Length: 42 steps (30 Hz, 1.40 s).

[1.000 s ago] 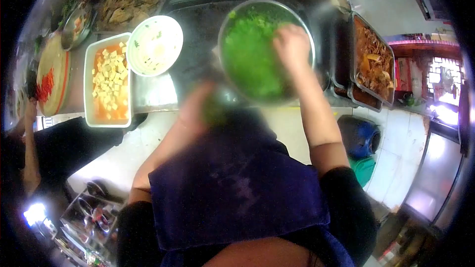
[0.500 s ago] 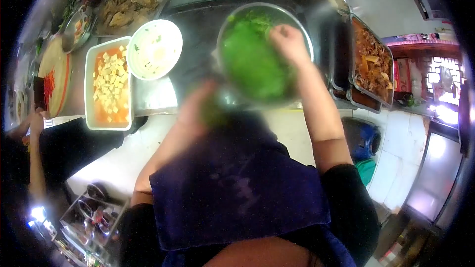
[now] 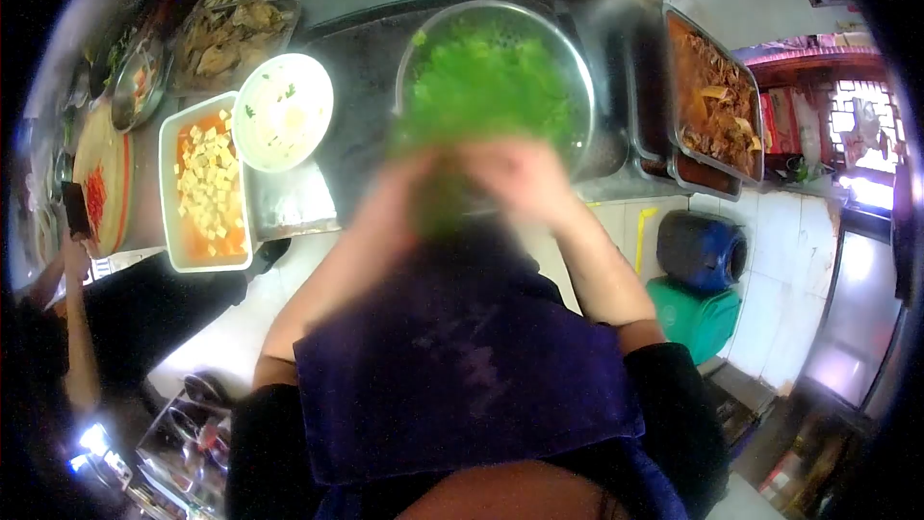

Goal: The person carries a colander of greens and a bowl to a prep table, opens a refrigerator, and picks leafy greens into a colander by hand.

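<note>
A metal bowl [image 3: 589, 101] full of bright green leafy herbs [image 3: 491, 87] stands on the counter before me. My left hand [image 3: 397, 188], smeared by motion, is at the bowl's near edge, closed around a blurred bunch of darker greens [image 3: 440, 195]. Close beside that bunch, on its right, is my right hand [image 3: 520, 173]; its fingers are too blurred to make out. To the left, a white bowl [image 3: 283, 114] with a few leaf scraps leans over the rim of a white tub [image 3: 170, 202] holding pale cubes [image 3: 209, 178] in orange liquid.
At right stands a metal tray of brown braised food [image 3: 712, 101]. A tray of brownish pieces [image 3: 231, 43] sits at back left. A co-worker's hand [image 3: 75, 255] holds a cleaver [image 3: 75, 210] by a round board [image 3: 117, 183] with red shreds. Blue [image 3: 703, 250] and green bins [image 3: 698, 318] stand below.
My right hand has come down from above the herbs to the bowl's near edge, beside my left hand. My left hand has risen slightly with the greens, and the view has shifted.
</note>
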{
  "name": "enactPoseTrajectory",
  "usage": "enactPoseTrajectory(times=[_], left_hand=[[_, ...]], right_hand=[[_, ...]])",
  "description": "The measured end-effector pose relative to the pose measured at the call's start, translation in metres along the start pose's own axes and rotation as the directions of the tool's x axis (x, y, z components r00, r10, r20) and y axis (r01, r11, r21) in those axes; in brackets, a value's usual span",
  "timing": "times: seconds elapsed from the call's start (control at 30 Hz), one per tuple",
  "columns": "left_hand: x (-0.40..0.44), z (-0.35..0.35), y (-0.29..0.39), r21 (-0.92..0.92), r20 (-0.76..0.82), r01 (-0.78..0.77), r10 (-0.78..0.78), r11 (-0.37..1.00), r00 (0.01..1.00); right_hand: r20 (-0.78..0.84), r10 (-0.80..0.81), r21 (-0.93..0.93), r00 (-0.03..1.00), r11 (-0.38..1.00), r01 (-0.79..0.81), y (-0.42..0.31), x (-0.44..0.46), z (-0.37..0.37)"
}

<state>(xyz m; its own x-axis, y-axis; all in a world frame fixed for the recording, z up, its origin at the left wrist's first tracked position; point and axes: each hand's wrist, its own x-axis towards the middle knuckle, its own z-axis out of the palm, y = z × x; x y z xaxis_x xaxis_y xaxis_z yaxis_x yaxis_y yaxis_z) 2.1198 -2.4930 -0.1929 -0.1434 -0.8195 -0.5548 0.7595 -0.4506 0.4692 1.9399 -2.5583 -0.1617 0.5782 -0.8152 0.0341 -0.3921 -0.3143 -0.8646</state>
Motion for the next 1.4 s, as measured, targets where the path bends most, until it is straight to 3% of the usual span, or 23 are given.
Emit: enactPoseTrajectory(times=[0.03,0.07,0.1,0.17,0.27,0.3,0.37,0.4,0.5,0.53,0.63,0.67,0.7,0.77,0.93,1.03,1.07,1.17,1.2,1.3,1.37,1.4], left_hand=[[-0.008,0.007,0.006,-0.135,-0.008,0.076,-0.077,0.988,0.997],[-0.008,0.000,0.005,-0.188,0.032,0.056,-0.051,0.981,0.998],[-0.007,-0.006,0.005,-0.218,0.072,0.072,-0.058,0.973,0.996],[-0.007,-0.015,0.005,-0.281,0.149,0.099,-0.058,0.955,0.987],[-0.012,-0.014,0.002,-0.253,0.053,0.057,-0.046,0.966,0.998],[-0.013,-0.012,0.001,-0.236,0.033,0.082,-0.077,0.968,0.997],[-0.017,-0.010,0.002,-0.204,-0.010,0.125,-0.130,0.971,0.992],[-0.018,-0.012,0.002,-0.207,-0.023,0.121,-0.128,0.971,0.991],[-0.022,-0.013,0.001,-0.212,-0.081,0.102,-0.122,0.972,0.989],[-0.025,-0.009,0.003,-0.204,-0.107,0.098,-0.121,0.974,0.987],[-0.025,-0.008,0.005,-0.245,-0.085,0.084,-0.107,0.966,0.991],[-0.025,-0.009,0.005,-0.271,-0.067,0.075,-0.096,0.960,0.993],[-0.025,-0.011,0.006,-0.278,-0.089,0.068,-0.096,0.958,0.991],[-0.023,-0.011,0.006,-0.283,-0.124,0.064,-0.103,0.957,0.987],[-0.020,-0.005,0.007,-0.237,-0.029,0.083,-0.093,0.968,0.995],[-0.016,-0.009,0.003,-0.208,0.030,0.083,-0.079,0.975,0.996],[-0.015,-0.009,0.002,-0.199,0.044,0.093,-0.086,0.976,0.995],[-0.009,-0.008,0.003,-0.002,0.031,0.080,-0.080,0.997,0.996],[-0.007,-0.006,0.004,0.018,0.059,0.105,-0.106,0.994,0.993],[0.006,0.011,0.008,0.067,0.106,0.116,-0.123,0.991,0.987],[0.013,0.028,0.011,0.094,0.093,0.054,-0.063,0.994,0.994],[0.014,0.037,0.010,0.042,0.073,0.026,-0.029,0.999,0.997]], right_hand=[[-0.034,0.081,0.056,0.996,0.995,-0.079,0.013,0.001,-0.005],[-0.113,0.170,-0.234,0.979,0.953,-0.193,0.024,0.005,-0.011],[-0.173,0.057,-0.666,0.983,0.729,-0.159,0.049,0.008,-0.015],[-0.212,-0.303,-0.851,0.929,0.524,-0.023,0.062,0.015,-0.026],[-0.177,-0.162,-0.685,0.971,0.729,-0.003,0.072,0.027,-0.010],[-0.106,-0.040,-0.683,0.994,0.729,-0.043,0.076,0.030,0.003],[-0.023,0.282,-0.784,0.959,0.591,-0.192,0.046,0.043,0.019],[-0.064,0.302,-0.807,0.951,0.545,-0.228,0.052,0.048,0.028],[-0.069,0.159,-0.773,0.985,0.616,-0.154,0.071,0.053,0.042],[-0.050,0.192,-0.743,0.980,0.649,-0.165,0.075,0.056,0.046],[-0.023,0.192,-0.480,0.981,0.859,-0.180,0.102,0.057,0.039],[0.014,0.239,-0.196,0.971,0.953,-0.231,0.082,0.058,0.026],[0.094,0.373,0.155,0.923,0.910,-0.384,0.060,0.055,0.010],[0.141,0.414,0.704,0.899,0.597,-0.385,0.059,0.047,-0.006],[0.209,0.317,0.875,0.925,0.363,-0.322,0.078,0.033,-0.036],[0.009,0.357,0.513,0.934,0.801,-0.311,0.085,0.037,-0.035],[0.026,0.422,0.605,0.906,0.715,-0.351,0.082,0.034,-0.041],[0.030,0.418,0.775,0.908,0.564,-0.285,0.062,0.032,-0.044],[-0.004,0.424,0.783,0.906,0.565,-0.261,0.054,0.032,-0.041],[-0.041,0.341,0.613,0.939,0.750,-0.246,0.044,0.026,-0.039],[-0.135,0.278,0.259,0.951,0.936,-0.237,0.012,0.022,-0.032],[-0.201,0.010,-0.112,0.979,0.993,-0.033,0.006,0.019,-0.028]])
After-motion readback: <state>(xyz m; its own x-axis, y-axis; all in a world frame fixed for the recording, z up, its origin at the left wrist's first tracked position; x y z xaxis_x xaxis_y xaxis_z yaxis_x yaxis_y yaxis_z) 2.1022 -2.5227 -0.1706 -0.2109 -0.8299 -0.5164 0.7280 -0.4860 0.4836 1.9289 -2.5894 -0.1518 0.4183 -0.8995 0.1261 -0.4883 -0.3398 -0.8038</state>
